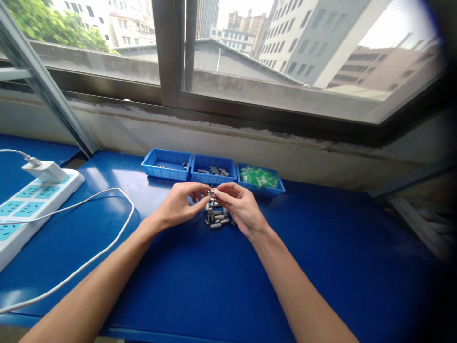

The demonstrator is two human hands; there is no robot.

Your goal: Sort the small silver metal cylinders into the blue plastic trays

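My left hand and my right hand meet above a pile of small metal pieces on the blue table. Between the fingertips of both hands is a small shiny metal part, too small to name exactly. The fingers of each hand are pinched together on it. Beneath and between the hands, the pile holds several grey cylinder-shaped pieces, partly covered by my fingers. Right behind the hands stands the middle blue bin, with similar grey metal pieces inside.
A left blue bin holds a few small metal bits. The right blue bin contains green plastic packets. At the left lie a white power strip with a plugged-in charger and a looping white cable. A window wall rises behind.
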